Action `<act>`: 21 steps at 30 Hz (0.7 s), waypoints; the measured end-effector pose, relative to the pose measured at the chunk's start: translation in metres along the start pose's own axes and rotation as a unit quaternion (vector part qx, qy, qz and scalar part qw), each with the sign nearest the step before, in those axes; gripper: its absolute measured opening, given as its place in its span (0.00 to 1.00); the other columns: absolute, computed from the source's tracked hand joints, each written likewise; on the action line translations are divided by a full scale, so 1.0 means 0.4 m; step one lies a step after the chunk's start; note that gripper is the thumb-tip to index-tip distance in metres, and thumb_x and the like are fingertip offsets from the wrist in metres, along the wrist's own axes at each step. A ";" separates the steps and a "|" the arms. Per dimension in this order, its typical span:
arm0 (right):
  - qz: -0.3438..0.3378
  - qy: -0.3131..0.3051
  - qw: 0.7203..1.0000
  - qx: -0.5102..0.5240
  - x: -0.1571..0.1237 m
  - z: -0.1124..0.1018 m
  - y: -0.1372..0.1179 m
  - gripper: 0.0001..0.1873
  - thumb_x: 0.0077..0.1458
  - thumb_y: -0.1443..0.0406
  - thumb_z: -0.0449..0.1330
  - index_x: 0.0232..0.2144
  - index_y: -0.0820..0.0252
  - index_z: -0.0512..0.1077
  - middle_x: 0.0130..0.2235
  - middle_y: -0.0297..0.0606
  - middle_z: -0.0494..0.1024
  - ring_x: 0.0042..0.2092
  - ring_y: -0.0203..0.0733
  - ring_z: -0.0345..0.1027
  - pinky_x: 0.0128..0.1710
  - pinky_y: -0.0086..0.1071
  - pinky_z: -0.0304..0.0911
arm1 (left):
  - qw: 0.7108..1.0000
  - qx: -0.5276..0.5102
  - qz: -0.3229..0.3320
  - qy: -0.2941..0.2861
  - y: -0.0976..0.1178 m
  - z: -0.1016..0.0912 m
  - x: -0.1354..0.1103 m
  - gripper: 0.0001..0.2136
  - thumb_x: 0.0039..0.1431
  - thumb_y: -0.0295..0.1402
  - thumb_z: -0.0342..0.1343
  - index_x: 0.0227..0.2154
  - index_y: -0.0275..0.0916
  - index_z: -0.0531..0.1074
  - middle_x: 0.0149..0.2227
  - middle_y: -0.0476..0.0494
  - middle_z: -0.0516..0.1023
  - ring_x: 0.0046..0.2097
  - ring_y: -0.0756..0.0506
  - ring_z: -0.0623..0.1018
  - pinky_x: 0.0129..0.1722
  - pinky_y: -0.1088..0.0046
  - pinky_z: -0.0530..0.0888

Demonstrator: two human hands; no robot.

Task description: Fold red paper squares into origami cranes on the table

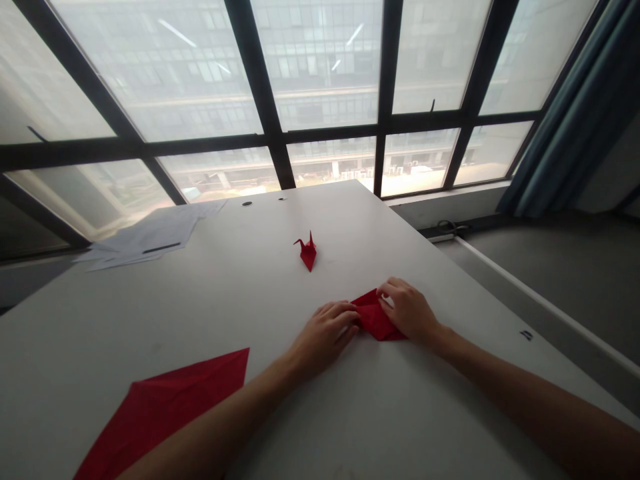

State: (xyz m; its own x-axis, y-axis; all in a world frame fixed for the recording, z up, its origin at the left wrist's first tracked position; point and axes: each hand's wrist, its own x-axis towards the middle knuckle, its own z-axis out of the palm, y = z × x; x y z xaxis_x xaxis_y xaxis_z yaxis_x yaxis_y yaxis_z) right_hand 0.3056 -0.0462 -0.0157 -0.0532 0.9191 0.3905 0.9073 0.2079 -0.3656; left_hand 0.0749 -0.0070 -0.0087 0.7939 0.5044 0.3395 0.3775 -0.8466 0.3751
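A piece of folded red paper [376,320] lies on the white table between my hands. My left hand [325,333] grips its left edge, the fingers closed together over it and the thumb close below. At the right side, my right hand [407,310] is curled round the paper, with thumb and index finger bent toward each other at a raised flap. The fingers partly cover the folds. Farther back stands a finished red paper crane [309,253], apart from both hands.
A larger red sheet [170,407] with creases lies at the front left, partly under my left forearm in view. Loose white papers [145,233] with a dark pen [161,247] on them rest at the back left of the table [240,287]. Windows stand behind; a blue curtain [565,133] hangs right.
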 end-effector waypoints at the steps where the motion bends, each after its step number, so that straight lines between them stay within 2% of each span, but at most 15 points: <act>1: -0.006 -0.022 1.000 -0.005 -0.006 -0.006 -0.007 0.07 0.59 0.70 0.57 0.34 0.57 0.75 0.38 0.40 0.74 0.42 0.44 0.68 0.44 0.36 0.64 | 1.000 -0.004 -0.004 0.002 -0.001 0.001 0.000 0.09 0.67 0.33 0.52 0.47 0.44 0.73 0.53 0.44 0.76 0.56 0.44 0.74 0.59 0.61 0.69; 5: -0.035 -0.069 0.997 -0.018 -0.028 -0.023 -0.025 0.08 0.61 0.63 0.59 0.41 0.57 0.76 0.43 0.43 0.75 0.46 0.47 0.67 0.48 0.39 0.63 | 1.000 -0.013 -0.010 0.001 -0.005 0.002 -0.003 0.07 0.67 0.33 0.53 0.44 0.43 0.74 0.52 0.44 0.76 0.56 0.44 0.73 0.59 0.61 0.68; 8: -0.050 -0.082 0.995 -0.025 -0.033 -0.024 -0.024 0.14 0.61 0.63 0.60 0.48 0.57 0.75 0.50 0.45 0.75 0.52 0.51 0.66 0.50 0.44 0.61 | 1.000 -0.007 -0.004 -0.006 -0.010 0.004 -0.004 0.06 0.68 0.33 0.53 0.41 0.44 0.75 0.52 0.46 0.77 0.56 0.44 0.73 0.59 0.61 0.67; 10: -0.056 -0.086 0.995 -0.014 -0.031 -0.019 -0.019 0.16 0.61 0.64 0.59 0.52 0.56 0.73 0.54 0.44 0.75 0.55 0.51 0.64 0.53 0.46 0.60 | 1.000 -0.002 -0.006 -0.005 -0.014 0.004 -0.004 0.06 0.67 0.32 0.53 0.43 0.45 0.75 0.51 0.46 0.77 0.54 0.44 0.74 0.57 0.62 0.68; 14: -0.065 -0.091 0.993 0.024 -0.025 -0.003 -0.003 0.19 0.63 0.67 0.56 0.55 0.53 0.71 0.59 0.41 0.72 0.60 0.50 0.62 0.58 0.50 0.56 | 1.000 0.010 -0.024 0.003 -0.023 0.003 -0.002 0.09 0.66 0.32 0.56 0.47 0.46 0.75 0.48 0.46 0.79 0.50 0.44 0.76 0.53 0.63 0.70; 21: -0.078 -0.100 0.990 0.054 -0.017 0.020 0.018 0.21 0.63 0.66 0.55 0.58 0.51 0.70 0.61 0.39 0.71 0.62 0.51 0.61 0.61 0.51 0.55 | 1.000 0.012 -0.024 0.015 -0.034 0.003 0.000 0.05 0.66 0.32 0.57 0.40 0.44 0.78 0.44 0.46 0.81 0.46 0.44 0.77 0.50 0.64 0.69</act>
State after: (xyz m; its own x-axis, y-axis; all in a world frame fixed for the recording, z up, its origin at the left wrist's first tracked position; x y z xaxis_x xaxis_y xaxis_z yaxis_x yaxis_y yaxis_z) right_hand 0.3091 -0.0481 -0.0279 -0.2813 0.9185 0.2781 0.8317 0.3779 -0.4067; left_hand 0.0703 0.0042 -0.0147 0.7602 0.5489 0.3475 0.4259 -0.8250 0.3713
